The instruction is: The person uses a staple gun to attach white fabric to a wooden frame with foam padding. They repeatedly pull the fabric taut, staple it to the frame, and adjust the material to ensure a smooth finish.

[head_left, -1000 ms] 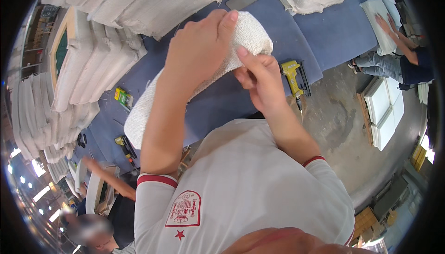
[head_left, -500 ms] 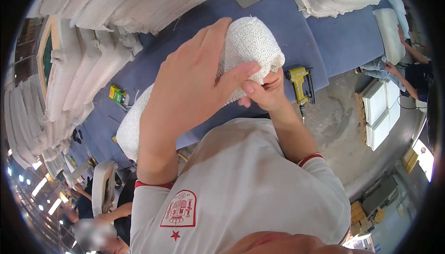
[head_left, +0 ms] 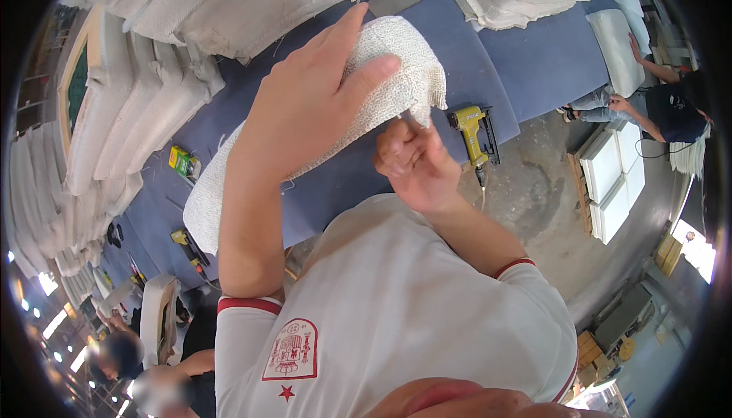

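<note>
Curved pad in off-white woven fabric [head_left: 408,48] sits at a slant across the front of the blue-covered worktable [head_left: 335,197], one end low at L by the forearm, the other up R nr the phone; can't tell if it rests fully on the cover or is partly lifted. L hand [head_left: 309,101] is palm-down over its upper half, fingers nearly straight & running to the far edge, thumb spread wide on the fabric, so it presses rather than pinches, prob. to steady the pad & leave the R end free. R hand [head_left: 418,162] is at that end, palm turned up, fingers curled in just below the loose fabric flap [head_left: 431,98]; fingertips meet or nearly meet the flap, but can't tell if they've hold of it. Yellow staple gun [head_left: 474,130] lies just R of the flap w/ hose attached, prob. put there b/c it's handy for the R hand. 2nd staple gun [head_left: 185,244] & small green-yellow box [head_left: 181,161] lie on the L side, clear of the hands. Grey phone [head_left: 393,1] is beyond the pad, nr the big stack of fabric-covered pads [head_left: 236,6], prob. out of the way. Co-worker [head_left: 675,113] is far R, hand on another pale pad [head_left: 616,52].
</note>
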### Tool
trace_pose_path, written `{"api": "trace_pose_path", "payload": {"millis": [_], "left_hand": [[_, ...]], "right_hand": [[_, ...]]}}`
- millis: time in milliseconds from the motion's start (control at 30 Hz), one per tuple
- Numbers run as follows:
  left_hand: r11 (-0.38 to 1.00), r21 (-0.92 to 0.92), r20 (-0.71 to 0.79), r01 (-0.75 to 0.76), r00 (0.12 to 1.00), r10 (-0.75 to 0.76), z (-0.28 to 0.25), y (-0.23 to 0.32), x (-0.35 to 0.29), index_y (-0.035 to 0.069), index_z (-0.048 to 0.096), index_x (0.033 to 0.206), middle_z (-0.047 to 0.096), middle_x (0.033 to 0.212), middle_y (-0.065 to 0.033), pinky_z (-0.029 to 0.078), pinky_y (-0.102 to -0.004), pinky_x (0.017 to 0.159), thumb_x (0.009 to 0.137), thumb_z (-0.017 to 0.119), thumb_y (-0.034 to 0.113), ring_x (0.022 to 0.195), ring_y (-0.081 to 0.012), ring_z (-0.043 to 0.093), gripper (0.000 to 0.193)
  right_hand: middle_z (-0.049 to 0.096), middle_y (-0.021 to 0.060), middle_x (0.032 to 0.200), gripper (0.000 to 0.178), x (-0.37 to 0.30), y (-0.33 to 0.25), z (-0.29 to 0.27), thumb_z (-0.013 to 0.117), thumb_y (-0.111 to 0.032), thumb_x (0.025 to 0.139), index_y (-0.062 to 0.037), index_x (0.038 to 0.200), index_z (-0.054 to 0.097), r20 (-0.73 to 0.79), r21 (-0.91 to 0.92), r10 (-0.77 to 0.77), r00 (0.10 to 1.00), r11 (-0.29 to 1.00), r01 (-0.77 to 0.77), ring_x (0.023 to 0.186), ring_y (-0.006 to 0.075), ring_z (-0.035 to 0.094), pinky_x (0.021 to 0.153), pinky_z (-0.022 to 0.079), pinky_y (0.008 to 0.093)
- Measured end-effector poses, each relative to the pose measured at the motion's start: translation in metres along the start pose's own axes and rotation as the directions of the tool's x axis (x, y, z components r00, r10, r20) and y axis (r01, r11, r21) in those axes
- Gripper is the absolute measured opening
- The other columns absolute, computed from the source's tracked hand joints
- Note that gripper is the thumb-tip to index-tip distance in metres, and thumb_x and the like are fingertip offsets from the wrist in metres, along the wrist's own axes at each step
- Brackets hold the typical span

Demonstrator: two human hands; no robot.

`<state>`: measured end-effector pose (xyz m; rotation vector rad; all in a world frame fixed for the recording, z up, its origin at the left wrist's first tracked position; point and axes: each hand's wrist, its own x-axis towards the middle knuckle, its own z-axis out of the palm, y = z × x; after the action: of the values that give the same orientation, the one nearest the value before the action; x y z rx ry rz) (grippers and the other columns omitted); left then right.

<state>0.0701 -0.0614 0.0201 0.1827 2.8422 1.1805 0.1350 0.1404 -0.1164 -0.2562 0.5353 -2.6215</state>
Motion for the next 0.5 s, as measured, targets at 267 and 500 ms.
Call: {"api": "trace_pose_path", "payload": {"millis": [267, 500], "left_hand": [[0.933, -0.09, 0.01, -0.348, 0.937, 0.35, -0.013, -0.001, 0.005, 0.006, 0.062, 0.164, 0.071, 0.157, -0.0208, 0.051, -0.0466, 0.123, 0.098, 0.086, 0.035, 0.146, -0.0416, 0.066, 0.076], [0.975, -0.175, 0.045, -0.139, 0.988, 0.149, -0.035, -0.02, 0.027, 0.005, 0.069, 0.14, 0.075, 0.151, -0.0143, 0.05, -0.0435, 0.12, 0.1, 0.086, 0.028, 0.139, -0.0336, 0.067, 0.049]], "right_hand": [[0.068, 0.0052, 0.103, 0.064, 0.009, -0.016, 0.034, 0.063, -0.035, 0.117, -0.0034, 0.171, 0.05, -0.072, -0.409, -0.099, 0.993, 0.911, 0.061, 0.082, 0.0104, 0.049, 0.075, 0.041, 0.028], [0.07, 0.0093, 0.102, 0.074, 0.026, -0.037, 0.057, 0.062, -0.036, 0.117, -0.0077, 0.181, 0.035, -0.061, -0.381, 0.128, 0.99, 0.914, -0.142, 0.082, 0.0129, 0.052, 0.077, 0.043, 0.0285]]}}
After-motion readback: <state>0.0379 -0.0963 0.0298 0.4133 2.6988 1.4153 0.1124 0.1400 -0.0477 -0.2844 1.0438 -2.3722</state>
